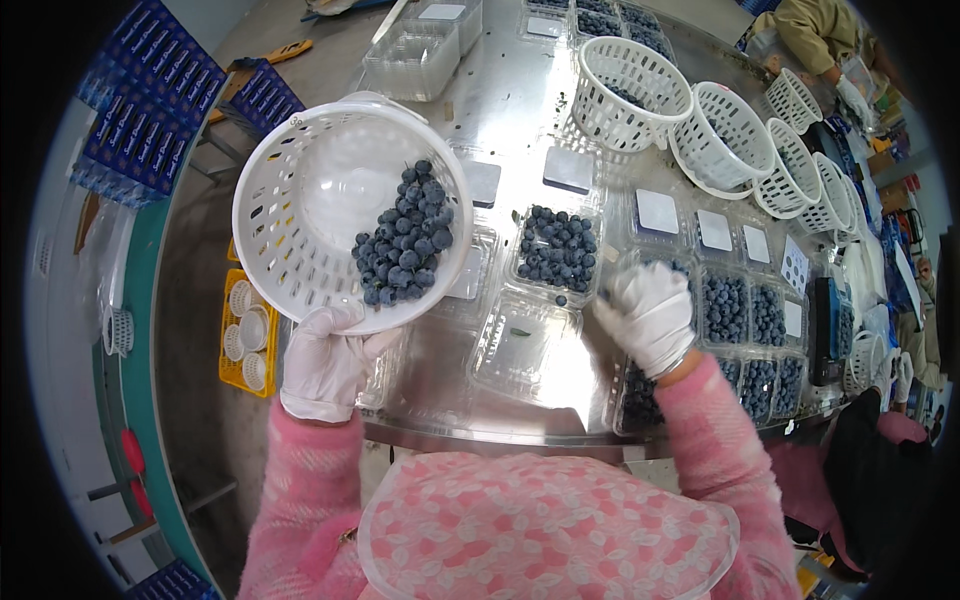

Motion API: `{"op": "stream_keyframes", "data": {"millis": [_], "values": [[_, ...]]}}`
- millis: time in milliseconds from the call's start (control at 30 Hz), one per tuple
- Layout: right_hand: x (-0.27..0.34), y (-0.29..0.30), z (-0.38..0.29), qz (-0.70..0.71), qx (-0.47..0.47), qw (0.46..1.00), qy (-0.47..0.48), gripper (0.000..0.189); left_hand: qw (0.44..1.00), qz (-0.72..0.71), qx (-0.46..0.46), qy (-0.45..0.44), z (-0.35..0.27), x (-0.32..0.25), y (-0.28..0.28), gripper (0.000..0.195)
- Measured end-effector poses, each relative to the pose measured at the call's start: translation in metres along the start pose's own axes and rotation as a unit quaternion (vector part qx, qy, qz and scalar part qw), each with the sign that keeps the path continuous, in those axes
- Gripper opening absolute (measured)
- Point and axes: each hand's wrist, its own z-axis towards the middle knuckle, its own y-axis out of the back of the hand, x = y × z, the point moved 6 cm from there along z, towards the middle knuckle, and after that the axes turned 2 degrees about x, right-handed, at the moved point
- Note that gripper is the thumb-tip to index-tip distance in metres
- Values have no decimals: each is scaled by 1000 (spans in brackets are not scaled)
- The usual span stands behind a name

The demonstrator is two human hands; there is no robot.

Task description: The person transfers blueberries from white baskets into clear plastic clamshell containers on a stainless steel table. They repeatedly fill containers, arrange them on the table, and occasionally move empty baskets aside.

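In the head view my left hand (326,364), in a white glove, grips the near rim of a white slotted plastic basket (322,161). The basket is tilted towards me, with a pile of blueberries (405,247) against its right side. To its right, a clear plastic clamshell (529,367) lies open, its tray full of blueberries (559,251). A green leaf (519,331) rests on its lid, and a single blueberry (561,301) is at the tray's near edge. My right hand (649,315), gloved and motion-blurred, hovers right of that tray; its fingertips are unclear.
Filled clamshells (725,307) stand in rows at right on the steel table (442,367). More white baskets (630,127) line the far right. Empty clamshells (412,60) are stacked at the back. Blue cartons (142,142) and a yellow crate (247,379) are at left. Co-workers' gloved hands (855,101) show at right.
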Motion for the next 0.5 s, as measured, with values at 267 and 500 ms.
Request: {"op": "stream_keyframes", "data": {"millis": [267, 500], "values": [[42, -22, 9, -66, 4, 964, 258, 23, 999, 32, -32, -12, 3, 2, 1, 65], [30, -35, 1, 25, 31, 984, 173, 13, 998, 28, -45, -14, -2, 2, 1, 66]]}}
